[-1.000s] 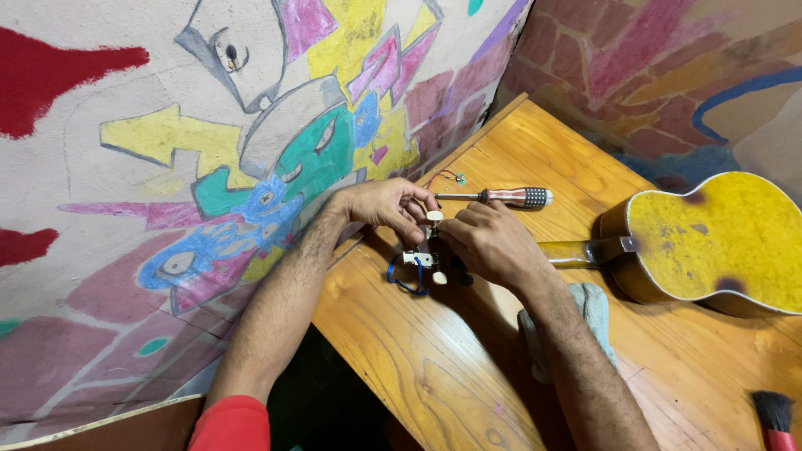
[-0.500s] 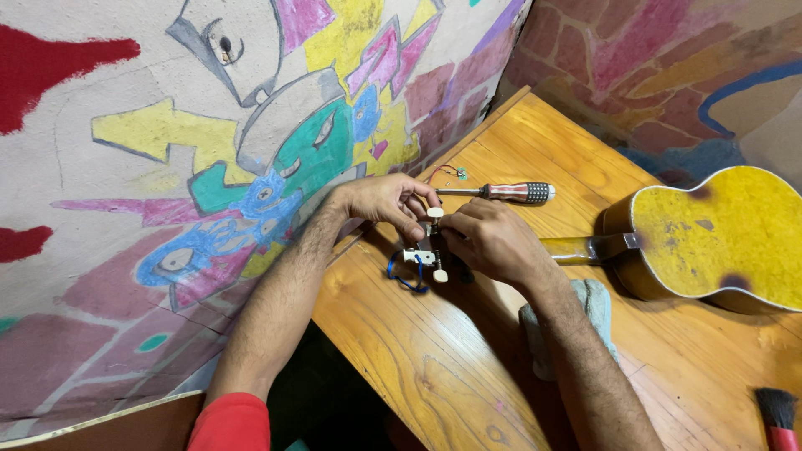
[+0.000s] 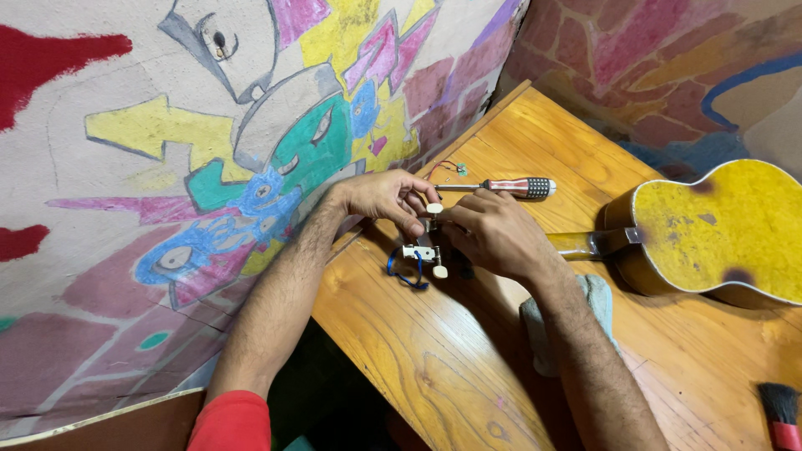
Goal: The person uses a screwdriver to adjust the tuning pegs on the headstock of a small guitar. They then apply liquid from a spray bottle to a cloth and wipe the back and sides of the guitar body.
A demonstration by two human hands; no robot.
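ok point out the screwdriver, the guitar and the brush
screwdriver (image 3: 520, 187), head view, on its striped handle
guitar (image 3: 718, 230), head view, on the yellow body top
brush (image 3: 782, 402), head view, on the dark bristles at the table's lower right edge

On my feed a screwdriver (image 3: 510, 187) with a striped red-and-white handle lies on the wooden table (image 3: 434, 367) near the wall, a small bit of wire (image 3: 452, 167) just beyond its tip. I see a grey cloth (image 3: 558, 321) lying on the tabletop and a brush (image 3: 782, 415) at the lower right corner. A bright painted mural (image 3: 209, 159) covers the wall on the left.
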